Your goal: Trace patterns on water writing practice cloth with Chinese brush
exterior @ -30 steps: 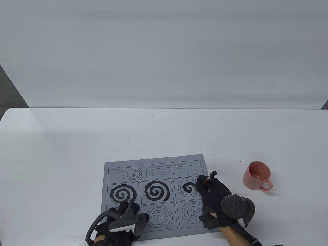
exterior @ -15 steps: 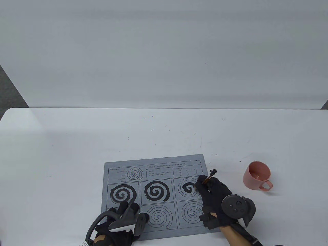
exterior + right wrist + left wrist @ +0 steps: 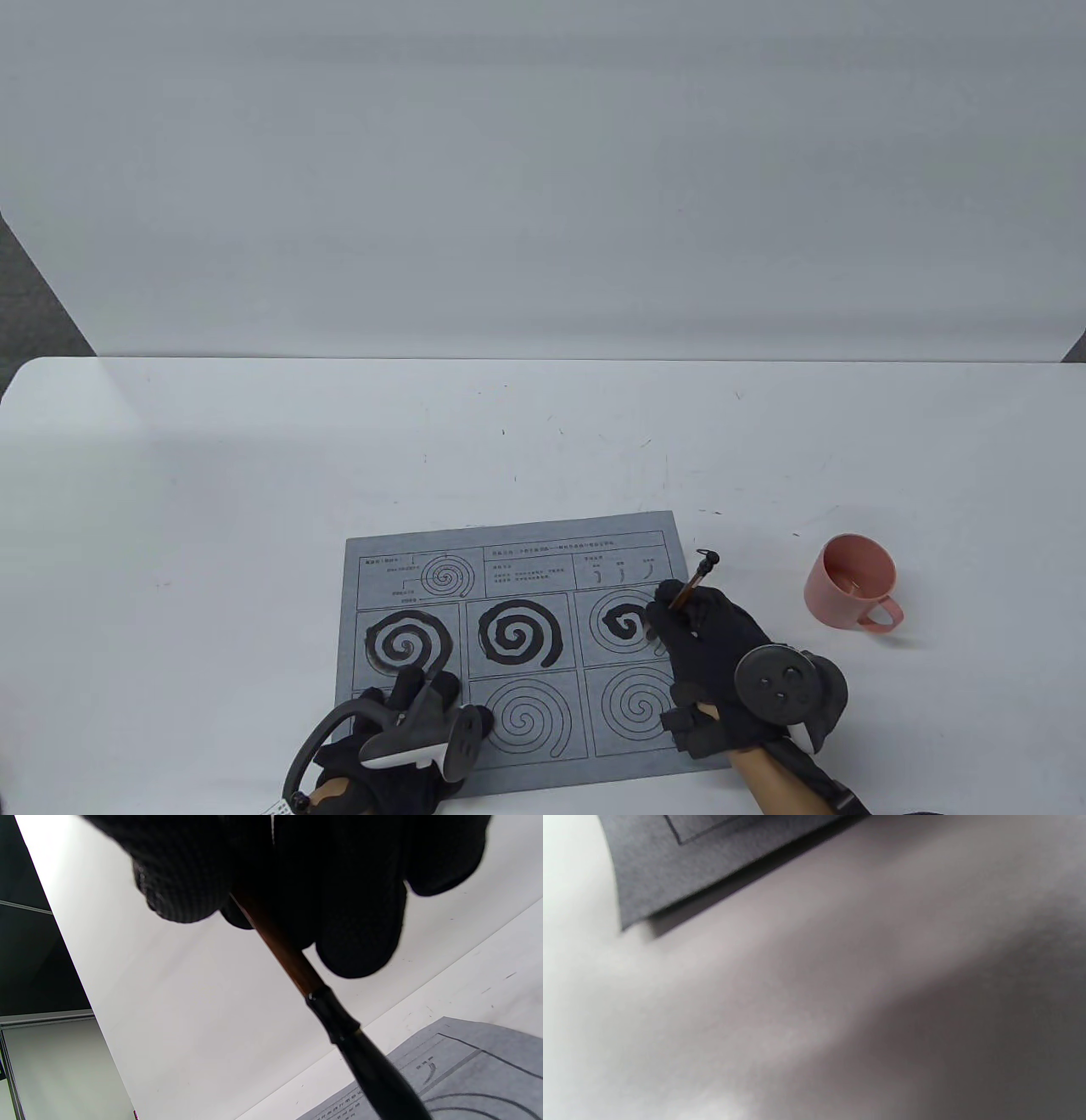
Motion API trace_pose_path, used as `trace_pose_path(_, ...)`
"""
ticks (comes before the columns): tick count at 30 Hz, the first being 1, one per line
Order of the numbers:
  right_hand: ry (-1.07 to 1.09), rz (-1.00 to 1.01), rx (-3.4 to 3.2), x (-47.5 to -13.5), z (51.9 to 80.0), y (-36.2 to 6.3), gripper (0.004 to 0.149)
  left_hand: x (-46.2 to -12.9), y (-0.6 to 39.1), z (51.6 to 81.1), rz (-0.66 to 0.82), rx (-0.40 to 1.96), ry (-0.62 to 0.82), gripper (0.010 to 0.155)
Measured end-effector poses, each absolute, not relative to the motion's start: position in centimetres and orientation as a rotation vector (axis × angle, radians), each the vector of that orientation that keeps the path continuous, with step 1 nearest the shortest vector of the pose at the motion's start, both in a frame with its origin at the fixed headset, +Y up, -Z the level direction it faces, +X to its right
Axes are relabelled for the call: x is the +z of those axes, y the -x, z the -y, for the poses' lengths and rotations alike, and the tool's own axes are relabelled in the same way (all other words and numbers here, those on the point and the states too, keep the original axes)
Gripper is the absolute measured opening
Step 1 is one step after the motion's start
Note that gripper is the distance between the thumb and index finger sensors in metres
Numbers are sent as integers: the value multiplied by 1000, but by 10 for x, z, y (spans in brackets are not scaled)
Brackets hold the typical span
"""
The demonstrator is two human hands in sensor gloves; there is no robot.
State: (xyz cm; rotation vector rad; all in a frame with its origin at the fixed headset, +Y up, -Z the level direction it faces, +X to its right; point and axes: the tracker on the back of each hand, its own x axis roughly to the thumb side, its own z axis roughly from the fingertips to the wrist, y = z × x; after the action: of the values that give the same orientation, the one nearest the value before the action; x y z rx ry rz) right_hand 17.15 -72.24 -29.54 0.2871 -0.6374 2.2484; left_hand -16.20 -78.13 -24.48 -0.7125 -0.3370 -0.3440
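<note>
The far half of the white table (image 3: 526, 424) is lying open for a hand to pass. On the right, a pink cup (image 3: 851, 592) is standing near the right hand (image 3: 713, 654), with a bare strip between them. The grey cloth (image 3: 509, 645) is covering the near middle.

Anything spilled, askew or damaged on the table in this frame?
No spill or damage stands out. The cloth lies slightly rotated on the table, which carries small dark scuffs. The pink cup stands upright, right of the cloth. The right hand grips the brush; the left hand rests on the cloth's near-left corner.
</note>
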Motion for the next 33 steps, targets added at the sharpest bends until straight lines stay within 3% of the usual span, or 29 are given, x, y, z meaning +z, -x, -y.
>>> trace_pose_path(33, -310, 640, 2239, -295, 722, -171, 40, -245, 162, 781, 337, -344, 713, 74)
